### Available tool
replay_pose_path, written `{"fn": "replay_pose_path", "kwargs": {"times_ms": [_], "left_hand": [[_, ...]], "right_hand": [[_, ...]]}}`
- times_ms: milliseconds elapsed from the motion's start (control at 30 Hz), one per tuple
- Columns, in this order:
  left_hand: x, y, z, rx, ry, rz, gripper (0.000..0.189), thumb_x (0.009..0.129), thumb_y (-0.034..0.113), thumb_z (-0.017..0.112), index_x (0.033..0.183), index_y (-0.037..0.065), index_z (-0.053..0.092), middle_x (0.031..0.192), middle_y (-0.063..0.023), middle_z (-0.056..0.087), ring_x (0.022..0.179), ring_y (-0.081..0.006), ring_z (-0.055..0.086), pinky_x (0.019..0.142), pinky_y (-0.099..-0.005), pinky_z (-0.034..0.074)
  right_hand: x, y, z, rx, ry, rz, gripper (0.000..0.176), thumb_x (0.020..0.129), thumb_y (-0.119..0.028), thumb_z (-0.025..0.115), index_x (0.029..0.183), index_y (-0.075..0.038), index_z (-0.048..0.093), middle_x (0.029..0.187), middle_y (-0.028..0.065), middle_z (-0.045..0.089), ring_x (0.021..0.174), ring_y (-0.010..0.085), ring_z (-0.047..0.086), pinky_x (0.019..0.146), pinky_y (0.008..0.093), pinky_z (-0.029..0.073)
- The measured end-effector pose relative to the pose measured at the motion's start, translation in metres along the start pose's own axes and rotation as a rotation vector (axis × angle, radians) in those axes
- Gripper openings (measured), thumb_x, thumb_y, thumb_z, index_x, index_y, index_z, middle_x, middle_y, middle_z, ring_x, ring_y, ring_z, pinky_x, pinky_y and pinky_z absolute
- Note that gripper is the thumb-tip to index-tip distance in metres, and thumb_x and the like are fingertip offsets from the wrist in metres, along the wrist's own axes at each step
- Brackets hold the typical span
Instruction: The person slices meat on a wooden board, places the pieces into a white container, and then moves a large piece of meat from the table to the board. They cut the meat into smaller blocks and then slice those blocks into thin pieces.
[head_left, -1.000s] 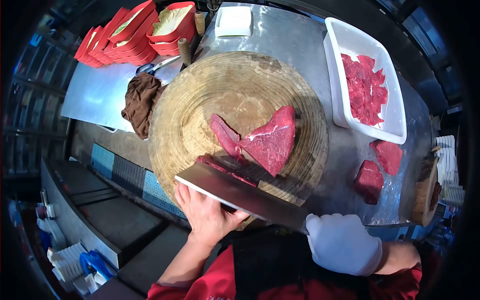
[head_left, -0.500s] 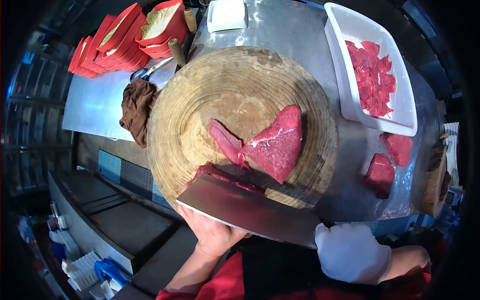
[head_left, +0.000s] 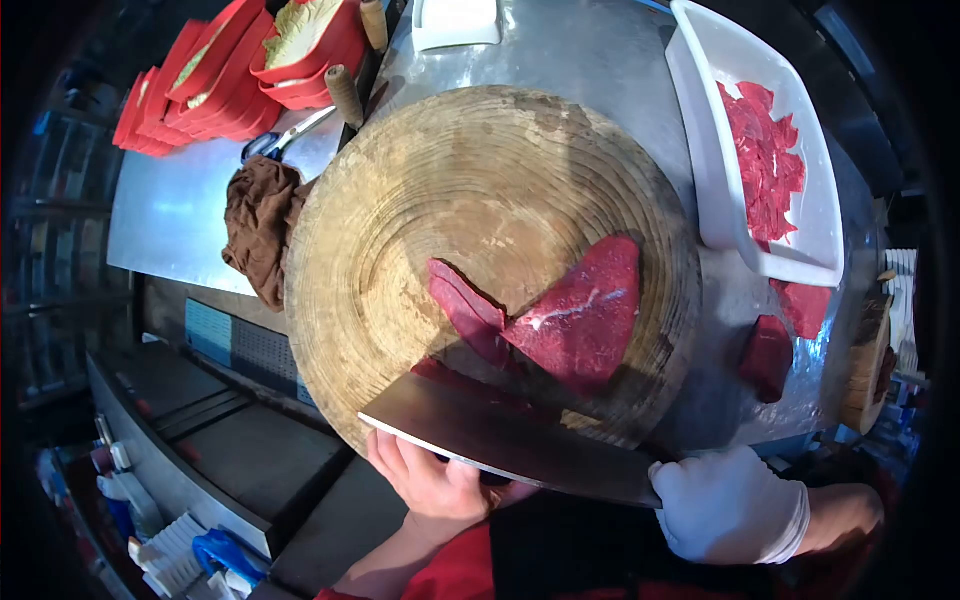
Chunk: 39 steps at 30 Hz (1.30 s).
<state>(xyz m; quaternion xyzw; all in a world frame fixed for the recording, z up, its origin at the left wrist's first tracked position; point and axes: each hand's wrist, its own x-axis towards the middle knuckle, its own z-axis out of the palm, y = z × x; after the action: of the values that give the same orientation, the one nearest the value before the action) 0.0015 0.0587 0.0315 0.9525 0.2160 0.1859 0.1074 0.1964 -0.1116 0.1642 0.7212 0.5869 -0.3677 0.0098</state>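
A round wooden chopping block [head_left: 470, 190] carries a large slab of raw red meat [head_left: 585, 320] with a thinner flap [head_left: 465, 310] beside it. A broad cleaver [head_left: 500, 440] lies flat over the near edge of the block, covering another piece of meat [head_left: 450, 378]. My right hand [head_left: 730, 505], in a white glove, grips the cleaver's handle. My bare left hand [head_left: 430, 480] sits under the blade at the block's near edge, its fingers partly hidden; whether it presses the meat I cannot tell.
A white tub [head_left: 735, 200] of sliced meat stands at the right, with two meat chunks [head_left: 775, 350] on the steel counter below it. Red trays [head_left: 250, 70], scissors [head_left: 285, 135], a brown cloth [head_left: 255, 225] and a white dish [head_left: 455, 22] lie at the back left.
The view has shifted, so the block and meat sit lower and larger in frame. The cleaver and both hands have stayed at the near edge, the blade drawn slightly toward me.
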Motion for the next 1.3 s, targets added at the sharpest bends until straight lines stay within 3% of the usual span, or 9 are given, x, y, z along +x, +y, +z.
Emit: {"fn": "replay_pose_path", "kwargs": {"times_ms": [167, 200, 433, 600, 733, 833, 1033, 1233, 1300], "left_hand": [[-0.007, 0.000, 0.013, 0.026, 0.078, -0.112, 0.045, 0.091, 0.037, 0.059, 0.127, 0.010, 0.057, 0.126, -0.0218, 0.052, 0.114, -0.0448, 0.051, 0.092, -0.0604, 0.038], [-0.007, -0.004, 0.012, 0.062, 0.060, -0.061, 0.050, 0.086, 0.043, 0.063, 0.126, 0.014, 0.059, 0.126, -0.0237, 0.051, 0.113, -0.0461, 0.050, 0.092, -0.0590, 0.038], [0.012, 0.012, -0.010, 0.020, -0.037, -0.078, 0.070, 0.066, 0.057, 0.076, 0.120, 0.016, 0.061, 0.124, -0.0275, 0.047, 0.117, -0.0498, 0.044, 0.093, -0.0575, 0.035], [0.015, 0.018, -0.010, 0.018, 0.006, -0.089, 0.071, 0.061, 0.055, 0.079, 0.113, 0.010, 0.064, 0.125, -0.0265, 0.048, 0.117, -0.0468, 0.044, 0.096, -0.0564, 0.036], [0.014, 0.018, -0.008, 0.013, 0.026, -0.086, 0.071, 0.060, 0.055, 0.080, 0.112, 0.009, 0.064, 0.125, -0.0246, 0.048, 0.117, -0.0451, 0.045, 0.097, -0.0558, 0.036], [0.007, 0.016, -0.004, -0.008, -0.007, -0.122, 0.075, 0.057, 0.055, 0.080, 0.117, 0.011, 0.063, 0.129, -0.0249, 0.045, 0.121, -0.0478, 0.041, 0.097, -0.0566, 0.034], [0.011, 0.017, -0.008, 0.025, -0.020, -0.111, 0.075, 0.057, 0.056, 0.080, 0.117, 0.014, 0.064, 0.125, -0.0251, 0.045, 0.121, -0.0492, 0.040, 0.098, -0.0577, 0.033], [0.007, 0.008, -0.008, -0.022, -0.042, -0.066, 0.074, 0.057, 0.063, 0.079, 0.111, 0.015, 0.066, 0.122, -0.0274, 0.047, 0.118, -0.0500, 0.042, 0.097, -0.0623, 0.032], [0.004, 0.003, -0.006, -0.043, -0.083, -0.067, 0.076, 0.058, 0.064, 0.079, 0.113, 0.014, 0.065, 0.123, -0.0275, 0.047, 0.116, -0.0496, 0.043, 0.098, -0.0624, 0.031]], "right_hand": [[0.063, -0.015, -0.002, 0.182, 0.109, -0.001, 0.015, 0.079, -0.016, 0.065, 0.081, -0.004, 0.056, 0.058, 0.0094, 0.056, 0.051, 0.0274, 0.064, 0.047, 0.0421, 0.051], [0.075, -0.026, -0.001, 0.078, 0.192, -0.068, 0.011, 0.084, -0.014, 0.060, 0.078, -0.007, 0.053, 0.062, 0.0064, 0.054, 0.049, 0.0206, 0.061, 0.042, 0.0352, 0.047], [0.065, -0.032, 0.018, 0.123, 0.485, -0.212, 0.012, 0.078, -0.012, 0.061, 0.078, -0.004, 0.052, 0.063, 0.0072, 0.051, 0.052, 0.0229, 0.061, 0.045, 0.0352, 0.048], [0.006, 0.011, 0.024, -0.204, 0.299, -0.217, 0.010, 0.079, -0.010, 0.059, 0.077, -0.004, 0.051, 0.062, 0.0079, 0.054, 0.055, 0.0236, 0.063, 0.045, 0.0364, 0.048], [0.004, 0.009, 0.028, -0.016, 0.456, -0.072, 0.011, 0.078, -0.011, 0.060, 0.076, -0.006, 0.051, 0.061, 0.0074, 0.053, 0.054, 0.0218, 0.062, 0.045, 0.0335, 0.047], [-0.014, -0.003, 0.016, -0.082, 0.395, -0.150, 0.010, 0.078, -0.012, 0.060, 0.077, -0.007, 0.052, 0.061, 0.0067, 0.054, 0.053, 0.0214, 0.063, 0.045, 0.0337, 0.047], [-0.030, -0.006, 0.006, -0.050, 0.048, 0.079, 0.010, 0.081, -0.016, 0.060, 0.079, -0.008, 0.054, 0.060, 0.0060, 0.059, 0.052, 0.0228, 0.064, 0.044, 0.0380, 0.048], [-0.002, -0.019, -0.006, -0.062, -0.001, 0.136, 0.015, 0.083, -0.019, 0.064, 0.086, -0.005, 0.061, 0.066, 0.0134, 0.063, 0.059, 0.0314, 0.066, 0.051, 0.0461, 0.050], [0.022, -0.018, -0.005, -0.017, 0.005, 0.092, 0.013, 0.083, -0.018, 0.062, 0.083, -0.006, 0.057, 0.062, 0.0100, 0.061, 0.055, 0.0273, 0.065, 0.047, 0.0425, 0.050]]}}
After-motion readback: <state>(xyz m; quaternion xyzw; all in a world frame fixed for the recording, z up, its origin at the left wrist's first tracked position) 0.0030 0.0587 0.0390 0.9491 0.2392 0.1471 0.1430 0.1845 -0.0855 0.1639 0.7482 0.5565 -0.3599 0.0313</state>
